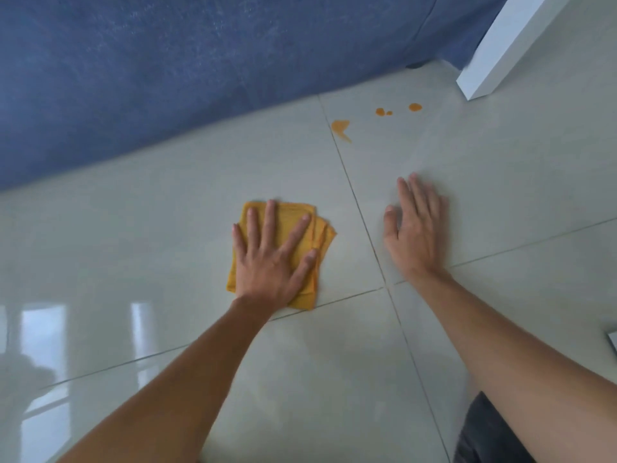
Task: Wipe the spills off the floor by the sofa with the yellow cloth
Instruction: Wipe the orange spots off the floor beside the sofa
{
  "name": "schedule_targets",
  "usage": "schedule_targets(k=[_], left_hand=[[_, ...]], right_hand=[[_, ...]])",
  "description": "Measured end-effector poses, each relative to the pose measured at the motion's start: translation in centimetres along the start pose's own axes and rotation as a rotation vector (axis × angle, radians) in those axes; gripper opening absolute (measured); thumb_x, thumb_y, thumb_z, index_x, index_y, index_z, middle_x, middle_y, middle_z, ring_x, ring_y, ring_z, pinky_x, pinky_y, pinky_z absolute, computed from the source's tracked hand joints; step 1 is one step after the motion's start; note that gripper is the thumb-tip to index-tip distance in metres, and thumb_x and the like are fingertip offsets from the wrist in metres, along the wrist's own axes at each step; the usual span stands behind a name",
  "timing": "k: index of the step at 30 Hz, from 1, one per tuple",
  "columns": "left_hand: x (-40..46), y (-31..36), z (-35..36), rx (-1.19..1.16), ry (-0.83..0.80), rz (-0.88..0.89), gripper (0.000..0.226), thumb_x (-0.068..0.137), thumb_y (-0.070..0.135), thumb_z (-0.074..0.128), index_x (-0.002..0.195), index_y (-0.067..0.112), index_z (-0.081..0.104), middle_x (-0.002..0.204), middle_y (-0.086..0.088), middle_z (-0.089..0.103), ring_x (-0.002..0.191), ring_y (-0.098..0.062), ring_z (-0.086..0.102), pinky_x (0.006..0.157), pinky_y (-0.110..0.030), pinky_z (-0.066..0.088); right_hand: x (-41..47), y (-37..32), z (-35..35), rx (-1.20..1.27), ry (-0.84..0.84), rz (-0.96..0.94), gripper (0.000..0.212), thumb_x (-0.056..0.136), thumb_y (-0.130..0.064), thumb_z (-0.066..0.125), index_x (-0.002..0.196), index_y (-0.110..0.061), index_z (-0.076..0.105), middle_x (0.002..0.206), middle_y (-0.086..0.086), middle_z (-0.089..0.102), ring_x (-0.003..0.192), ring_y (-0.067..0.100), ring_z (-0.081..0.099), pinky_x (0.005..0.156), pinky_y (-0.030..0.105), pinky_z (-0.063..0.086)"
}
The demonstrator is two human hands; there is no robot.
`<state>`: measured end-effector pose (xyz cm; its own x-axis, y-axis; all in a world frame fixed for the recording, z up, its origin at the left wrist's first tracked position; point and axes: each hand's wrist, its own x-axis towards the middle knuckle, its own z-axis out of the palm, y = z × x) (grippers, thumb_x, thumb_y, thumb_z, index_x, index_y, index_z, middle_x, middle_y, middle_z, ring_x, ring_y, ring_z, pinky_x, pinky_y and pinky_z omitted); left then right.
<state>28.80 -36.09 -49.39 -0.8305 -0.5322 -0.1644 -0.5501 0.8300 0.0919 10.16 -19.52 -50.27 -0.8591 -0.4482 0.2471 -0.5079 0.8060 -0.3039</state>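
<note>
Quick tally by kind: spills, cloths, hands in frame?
Spills: 4 – smear, blob, small dot, blob
Cloth: 1
Hands: 2 – left hand flat on cloth, right hand flat on floor
Total: 7

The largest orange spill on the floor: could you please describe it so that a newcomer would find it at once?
Start at the blue sofa and follow its lower edge right toward the white post. Orange spills lie on the pale tiles there; the largest spill is the leftmost, beside the grout line. Unlike the small round drops to its right, it is smeared, with a tail.
</note>
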Motion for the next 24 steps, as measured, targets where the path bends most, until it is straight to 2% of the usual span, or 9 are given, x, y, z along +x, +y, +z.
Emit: schedule_targets(k=[3,7,10,13,16,21,24], left_hand=[[1.5,-3.1,-0.2,-0.017,0.01,-0.159,0.065,0.091,0.071,0.022,0.152,0.053,0.007,0.168,-0.007,-0.002,0.152,-0.041,0.0,0.119,-0.064,0.005],[7.4,-5.1,-1.0,-0.038,0.033,-0.317,0.066,0.09,0.071,0.019,0.152,0.053,0.008,0.167,-0.008,-0.003,0.152,-0.043,-0.002,0.118,-0.065,0.001],[13.9,-4.3,-1.9,-0.064,0.053,-0.346,0.066,0.089,0.072,0.015,0.152,0.052,0.008,0.167,-0.01,-0.003,0.151,-0.045,-0.005,0.117,-0.066,-0.003],[19.8,-0.7,-2.6,-0.042,0.033,-0.256,0.068,0.088,0.073,0.01,0.152,0.053,0.005,0.167,-0.013,-0.002,0.15,-0.045,-0.007,0.116,-0.067,-0.004],[21.9,4.2,-2.9,-0.019,0.001,-0.101,0.066,0.089,0.071,0.009,0.152,0.052,0.002,0.167,-0.011,-0.003,0.15,-0.045,-0.007,0.116,-0.067,-0.004],[15.4,10.3,-1.6,0.01,-0.018,0.201,0.064,0.091,0.07,0.012,0.152,0.053,0.005,0.168,-0.006,-0.004,0.151,-0.044,-0.004,0.116,-0.068,0.0],[9.4,11.3,-0.7,0.032,-0.023,0.361,0.062,0.092,0.07,0.017,0.152,0.054,0.007,0.168,-0.004,0.0,0.152,-0.041,0.0,0.117,-0.066,0.003]], right_hand=[[1.3,1.2,0.3,-0.099,-0.12,0.022,0.06,0.095,-0.037,0.031,0.147,-0.012,0.044,0.155,0.011,0.041,0.143,0.037,0.035,0.119,0.056,0.021],[0.9,1.4,0.9,-0.18,-0.107,0.01,0.057,0.097,-0.035,0.035,0.149,-0.012,0.04,0.157,0.009,0.038,0.145,0.034,0.032,0.121,0.054,0.019],[1.0,1.5,1.1,-0.193,-0.094,0.016,0.056,0.098,-0.034,0.036,0.15,-0.014,0.039,0.158,0.008,0.036,0.146,0.034,0.031,0.121,0.053,0.018],[0.9,1.5,1.2,-0.184,-0.064,0.011,0.055,0.098,-0.033,0.037,0.149,-0.013,0.041,0.157,0.008,0.038,0.146,0.033,0.033,0.121,0.053,0.02],[0.9,1.6,1.2,-0.11,-0.01,0.008,0.054,0.098,-0.033,0.037,0.147,-0.013,0.045,0.155,0.008,0.042,0.144,0.032,0.036,0.12,0.052,0.021],[1.1,2.5,0.0,0.242,0.116,0.021,0.048,0.098,-0.024,0.04,0.139,-0.003,0.053,0.15,0.015,0.047,0.141,0.033,0.042,0.118,0.053,0.027],[1.2,3.7,-0.6,0.111,0.13,0.049,0.047,0.097,-0.023,0.042,0.138,-0.005,0.055,0.149,0.015,0.049,0.138,0.037,0.044,0.116,0.056,0.029]])
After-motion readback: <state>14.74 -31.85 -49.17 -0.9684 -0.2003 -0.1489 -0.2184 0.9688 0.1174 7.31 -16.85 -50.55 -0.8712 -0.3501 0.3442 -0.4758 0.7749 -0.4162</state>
